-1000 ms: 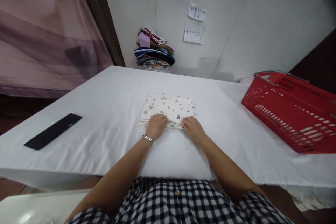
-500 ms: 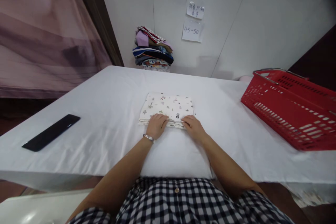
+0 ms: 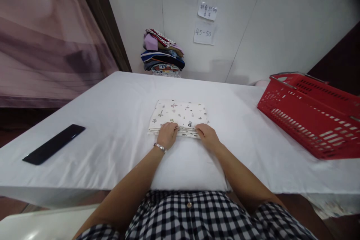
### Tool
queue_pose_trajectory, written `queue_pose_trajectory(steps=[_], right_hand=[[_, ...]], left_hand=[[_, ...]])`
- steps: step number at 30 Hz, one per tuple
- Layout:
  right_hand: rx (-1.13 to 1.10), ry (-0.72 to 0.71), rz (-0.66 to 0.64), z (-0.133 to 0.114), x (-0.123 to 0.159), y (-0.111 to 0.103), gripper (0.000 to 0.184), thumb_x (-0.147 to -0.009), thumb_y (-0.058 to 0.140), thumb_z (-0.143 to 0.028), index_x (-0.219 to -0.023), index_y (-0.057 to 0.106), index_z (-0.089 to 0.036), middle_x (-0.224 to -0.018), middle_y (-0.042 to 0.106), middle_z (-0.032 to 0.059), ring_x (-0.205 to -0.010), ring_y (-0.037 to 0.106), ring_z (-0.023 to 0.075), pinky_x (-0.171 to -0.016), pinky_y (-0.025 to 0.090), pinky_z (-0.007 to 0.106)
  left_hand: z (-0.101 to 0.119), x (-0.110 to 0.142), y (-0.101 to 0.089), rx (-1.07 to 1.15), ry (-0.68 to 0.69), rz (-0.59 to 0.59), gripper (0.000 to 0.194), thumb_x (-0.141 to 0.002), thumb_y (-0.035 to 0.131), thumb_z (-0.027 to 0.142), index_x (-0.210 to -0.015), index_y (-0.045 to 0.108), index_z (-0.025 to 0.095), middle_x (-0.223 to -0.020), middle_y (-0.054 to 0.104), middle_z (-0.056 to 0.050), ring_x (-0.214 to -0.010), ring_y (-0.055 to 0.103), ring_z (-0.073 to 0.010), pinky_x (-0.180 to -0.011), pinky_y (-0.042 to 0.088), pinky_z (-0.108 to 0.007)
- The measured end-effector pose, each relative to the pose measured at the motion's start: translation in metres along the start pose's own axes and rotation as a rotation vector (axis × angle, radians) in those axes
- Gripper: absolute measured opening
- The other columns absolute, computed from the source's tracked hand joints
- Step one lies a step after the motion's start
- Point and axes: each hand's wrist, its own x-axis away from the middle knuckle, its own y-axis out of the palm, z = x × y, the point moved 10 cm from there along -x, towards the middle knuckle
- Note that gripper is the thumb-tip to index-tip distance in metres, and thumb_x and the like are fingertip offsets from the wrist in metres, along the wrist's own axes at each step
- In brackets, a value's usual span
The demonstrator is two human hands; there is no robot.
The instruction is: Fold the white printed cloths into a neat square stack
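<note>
A folded white cloth (image 3: 180,113) with small printed plants and figures lies flat in layers on the white-covered table (image 3: 118,120). At its near edge, left of the middle, my left hand (image 3: 168,135) has its fingers closed on the layers; a bracelet circles that wrist. My right hand (image 3: 207,135) grips the same edge near the right corner, fingers curled over the fold. Both thumbs and the undersides of the fingers are partly hidden. Between the hands the stacked fold edges show.
To the right stands a red plastic basket (image 3: 306,116) with metal handles. A black flat object (image 3: 54,144) lies at the left. Behind the table's far edge rises a stack of folded fabrics (image 3: 163,54). Paper signs (image 3: 204,33) hang on the wall, and a pink curtain (image 3: 47,37) hangs left.
My fingers have curled in slightly more at the cloth's near edge. The cloth lies as before; the whole view has shifted a little.
</note>
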Motion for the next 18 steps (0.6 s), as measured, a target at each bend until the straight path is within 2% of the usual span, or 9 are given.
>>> queue_pose_trajectory(steps=[4,7,10,18], right_hand=[[0.024,-0.058,-0.012,-0.008,0.0,0.0,0.03,-0.092,0.034,-0.025,-0.099,0.063,-0.023,-0.117,0.058,0.0042,-0.108,0.052,0.0169,-0.092,0.043,0.032],[0.059,-0.071,0.015,-0.01,0.001,-0.001,0.03,-0.091,0.035,-0.024,-0.105,0.062,-0.022,-0.122,0.055,0.005,-0.112,0.049,0.0171,-0.096,0.041,0.033],[0.076,-0.071,0.03,-0.008,0.001,0.0,0.03,-0.092,0.037,-0.026,-0.109,0.061,-0.023,-0.121,0.056,0.005,-0.111,0.05,0.0172,-0.097,0.042,0.034],[0.059,-0.191,0.132,-0.018,0.002,-0.008,0.022,-0.091,0.041,-0.024,-0.096,0.063,-0.021,-0.112,0.06,0.008,-0.102,0.053,0.0195,-0.088,0.047,0.038]], left_hand=[[0.002,0.0,0.0,-0.002,0.02,-0.004,0.012,-0.086,0.043,0.019,-0.08,0.054,0.019,-0.078,0.06,-0.005,-0.079,0.052,-0.02,-0.074,0.039,-0.035],[0.004,0.001,0.0,0.008,0.051,-0.002,0.015,-0.087,0.04,0.018,-0.082,0.054,0.02,-0.081,0.06,-0.005,-0.08,0.051,-0.0197,-0.075,0.039,-0.035],[0.006,0.002,0.001,0.024,0.089,0.0,0.017,-0.088,0.039,0.019,-0.084,0.055,0.02,-0.086,0.061,-0.005,-0.084,0.051,-0.0191,-0.076,0.039,-0.034],[0.01,0.004,-0.003,0.022,0.154,0.059,0.016,-0.087,0.046,0.029,-0.091,0.059,0.02,-0.098,0.061,-0.005,-0.09,0.052,-0.0193,-0.079,0.04,-0.034]])
